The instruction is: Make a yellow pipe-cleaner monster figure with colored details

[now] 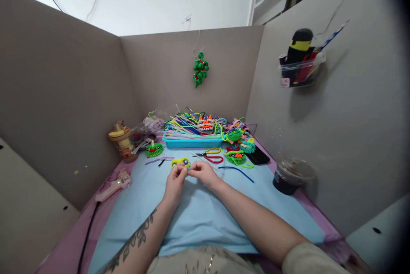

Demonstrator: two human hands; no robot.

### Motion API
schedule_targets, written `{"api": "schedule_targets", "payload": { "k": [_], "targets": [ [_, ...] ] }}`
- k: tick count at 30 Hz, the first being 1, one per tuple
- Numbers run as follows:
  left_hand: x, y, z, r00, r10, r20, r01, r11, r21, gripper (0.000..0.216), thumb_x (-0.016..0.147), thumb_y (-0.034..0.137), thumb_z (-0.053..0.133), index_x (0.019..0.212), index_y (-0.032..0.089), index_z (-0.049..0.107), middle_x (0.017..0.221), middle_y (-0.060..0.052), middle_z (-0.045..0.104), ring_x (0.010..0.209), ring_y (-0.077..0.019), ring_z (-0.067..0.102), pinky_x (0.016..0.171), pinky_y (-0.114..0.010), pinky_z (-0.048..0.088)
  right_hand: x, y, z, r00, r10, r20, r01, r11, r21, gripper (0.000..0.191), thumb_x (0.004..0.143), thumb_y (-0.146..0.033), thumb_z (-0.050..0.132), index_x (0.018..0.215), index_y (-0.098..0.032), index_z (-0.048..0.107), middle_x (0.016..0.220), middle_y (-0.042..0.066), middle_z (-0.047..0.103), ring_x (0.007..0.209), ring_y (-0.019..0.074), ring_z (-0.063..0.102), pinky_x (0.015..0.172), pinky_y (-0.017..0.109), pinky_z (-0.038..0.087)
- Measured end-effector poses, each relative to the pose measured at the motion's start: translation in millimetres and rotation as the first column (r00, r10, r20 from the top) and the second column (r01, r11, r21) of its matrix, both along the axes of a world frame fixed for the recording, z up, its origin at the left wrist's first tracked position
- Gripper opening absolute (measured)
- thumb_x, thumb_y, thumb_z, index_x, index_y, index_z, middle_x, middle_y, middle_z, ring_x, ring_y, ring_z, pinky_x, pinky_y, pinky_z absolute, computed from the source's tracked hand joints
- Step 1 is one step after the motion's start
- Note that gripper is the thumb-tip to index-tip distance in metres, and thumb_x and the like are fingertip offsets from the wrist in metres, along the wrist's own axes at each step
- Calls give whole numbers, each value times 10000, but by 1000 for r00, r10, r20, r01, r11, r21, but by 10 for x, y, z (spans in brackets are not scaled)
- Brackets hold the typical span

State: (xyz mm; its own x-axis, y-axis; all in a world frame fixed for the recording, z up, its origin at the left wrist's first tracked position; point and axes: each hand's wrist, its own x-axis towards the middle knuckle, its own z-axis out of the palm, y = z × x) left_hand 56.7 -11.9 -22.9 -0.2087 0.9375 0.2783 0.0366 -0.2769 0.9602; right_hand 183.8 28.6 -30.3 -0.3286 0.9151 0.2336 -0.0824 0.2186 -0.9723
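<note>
My left hand [176, 177] and my right hand [205, 173] meet over the cloth with fingertips pinched together. Between them shows a small teal-green piece [188, 169], mostly covered by the fingers; its exact kind is hard to make out. Just behind my left fingers is a yellow fuzzy figure [175, 162] with dark eyes and a bit of pink. I cannot tell whether the fingers touch it. Beyond my right hand lie scissors [214, 158] with a red and a yellow handle. A dark blue pipe cleaner [238, 169] rests to the right.
A blue tray [192, 142] heaped with colourful pipe cleaners stands at the back. Green fuzzy figures [154, 149] lie nearby. At left are a pink glue gun [113, 188] and a lidded cup [123, 143]; at right, a black phone [259, 156] and a dark tub [290, 178]. Grey panels surround three sides.
</note>
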Motion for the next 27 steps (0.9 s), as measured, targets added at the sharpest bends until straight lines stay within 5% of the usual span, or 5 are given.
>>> {"api": "schedule_targets", "payload": {
  "k": [5,9,16,21,27],
  "targets": [
    [-72,-15,-8,992,-32,-125,36,999,26,230,728,377,590,649,162,578,659,-13,592,681,-161,544,676,-269,424,61,-52,103,974,-83,210,31,971,239,101,707,-212,594,633,-154,559,603,-25,528,558,97,455,545,214,357],
    [-144,-50,7,885,42,-464,43,984,171,153,775,287,553,836,169,628,865,-53,633,664,-143,538,683,-282,443,147,-133,219,835,-273,477,-80,797,598,79,712,-111,552,664,-172,565,678,2,559,704,139,500,669,248,388],
    [-191,-100,-21,647,148,-748,158,934,322,169,833,224,489,908,208,639,887,-60,663,856,-192,590,786,-314,444,182,-182,276,655,-410,635,-218,702,678,47,761,-141,551,748,-173,583,755,46,601,802,177,517,702,267,404],
    [-186,-81,-20,786,71,-614,90,970,228,152,820,272,512,830,194,643,804,-42,670,712,-164,610,669,-271,467,172,-179,249,710,-367,601,-195,718,669,66,787,-143,533,801,-173,590,795,49,633,823,176,540,728,270,408],
    [-119,-100,51,976,-30,-217,19,999,-50,233,769,382,560,799,162,630,622,-12,628,590,-152,607,499,-219,442,81,-198,204,876,-281,392,17,831,556,112,804,-140,488,783,-179,591,725,10,616,685,130,552,625,221,409]
  ]
}}
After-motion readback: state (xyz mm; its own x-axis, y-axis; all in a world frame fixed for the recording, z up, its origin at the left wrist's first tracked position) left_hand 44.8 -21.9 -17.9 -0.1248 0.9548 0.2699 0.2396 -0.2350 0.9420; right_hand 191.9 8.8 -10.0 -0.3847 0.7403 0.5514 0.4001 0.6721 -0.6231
